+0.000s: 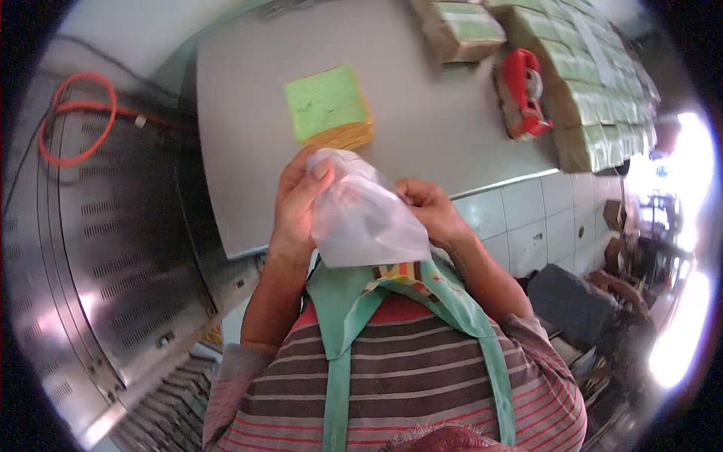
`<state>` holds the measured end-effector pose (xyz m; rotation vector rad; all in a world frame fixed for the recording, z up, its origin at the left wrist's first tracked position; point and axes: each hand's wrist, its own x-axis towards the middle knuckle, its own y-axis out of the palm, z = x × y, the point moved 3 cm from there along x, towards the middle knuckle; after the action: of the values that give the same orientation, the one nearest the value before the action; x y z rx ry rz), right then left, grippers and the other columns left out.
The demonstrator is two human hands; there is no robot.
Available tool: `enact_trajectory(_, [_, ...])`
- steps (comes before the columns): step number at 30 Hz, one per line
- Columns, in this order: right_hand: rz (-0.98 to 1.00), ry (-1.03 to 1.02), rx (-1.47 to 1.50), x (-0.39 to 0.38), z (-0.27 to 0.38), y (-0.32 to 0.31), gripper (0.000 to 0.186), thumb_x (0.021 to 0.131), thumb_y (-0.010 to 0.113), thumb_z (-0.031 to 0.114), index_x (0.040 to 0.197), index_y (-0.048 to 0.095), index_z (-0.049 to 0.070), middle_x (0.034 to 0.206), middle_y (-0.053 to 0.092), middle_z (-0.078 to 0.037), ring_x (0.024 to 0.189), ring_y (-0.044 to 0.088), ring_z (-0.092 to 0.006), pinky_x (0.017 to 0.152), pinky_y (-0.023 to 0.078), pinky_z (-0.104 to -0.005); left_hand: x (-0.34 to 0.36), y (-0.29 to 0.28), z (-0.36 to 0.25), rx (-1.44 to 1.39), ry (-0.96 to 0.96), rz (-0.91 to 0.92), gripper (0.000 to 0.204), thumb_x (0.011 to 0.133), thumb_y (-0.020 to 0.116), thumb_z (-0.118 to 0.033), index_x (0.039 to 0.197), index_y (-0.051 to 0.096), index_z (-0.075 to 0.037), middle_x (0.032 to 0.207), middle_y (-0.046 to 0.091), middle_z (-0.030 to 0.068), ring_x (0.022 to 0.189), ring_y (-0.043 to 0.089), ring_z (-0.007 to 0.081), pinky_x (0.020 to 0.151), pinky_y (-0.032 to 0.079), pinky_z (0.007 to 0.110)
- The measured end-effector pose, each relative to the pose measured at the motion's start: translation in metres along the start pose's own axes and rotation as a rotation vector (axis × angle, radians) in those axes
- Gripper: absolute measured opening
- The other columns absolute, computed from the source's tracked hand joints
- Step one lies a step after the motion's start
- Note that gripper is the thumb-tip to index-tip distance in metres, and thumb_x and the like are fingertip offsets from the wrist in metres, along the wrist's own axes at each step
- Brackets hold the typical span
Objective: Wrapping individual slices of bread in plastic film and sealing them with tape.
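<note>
A translucent white plastic bag (369, 226) hangs between my two hands, in front of my chest at the table's near edge. My left hand (305, 192) is closed on the bag's upper left part, thumb on top. On the other side, my right hand (433, 211) has its fingers curled at the bag's right edge; its fingertips are partly hidden behind the plastic. Just beyond the bag lies a stack of square sheets (327, 105), bright green on top with yellow-brown layers at its side.
The grey table (429, 105) carries a red tape dispenser (523, 94) on the right. Green-and-brown wrapped packs (595, 98) are piled beside it, with another pack (463, 30) at the back. Left of the table stands a metal cabinet (128, 226) with an orange hose (79, 113).
</note>
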<state>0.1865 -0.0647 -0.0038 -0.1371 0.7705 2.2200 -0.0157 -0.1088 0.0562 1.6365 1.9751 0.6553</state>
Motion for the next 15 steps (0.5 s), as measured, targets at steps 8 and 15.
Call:
enact_trajectory(8, [0.114, -0.342, 0.439, 0.022, 0.055, -0.008, 0.012, 0.087, 0.059, 0.014, 0.096, 0.056, 0.006, 0.082, 0.058, -0.002, 0.073, 0.057, -0.0149, 0.067, 0.048, -0.0289, -0.021, -0.033, 0.013, 0.048, -0.247, 0.069, 0.01, 0.087, 0.06, -0.014, 0.091, 0.058, -0.005, 0.08, 0.058, 0.0012, 0.072, 0.057, 0.0131, 0.068, 0.048, 0.028])
enact_trajectory(15, [0.077, 0.041, 0.105, 0.028, 0.032, -0.006, 0.015, 0.088, 0.06, 0.02, 0.09, 0.055, 0.006, 0.077, 0.055, 0.001, 0.067, 0.053, -0.0096, 0.062, 0.045, -0.0257, -0.006, -0.043, 0.006, -0.321, 0.168, -0.089, 0.008, 0.088, 0.061, -0.011, 0.083, 0.058, -0.006, 0.081, 0.061, 0.0017, 0.072, 0.058, 0.012, 0.07, 0.049, 0.029])
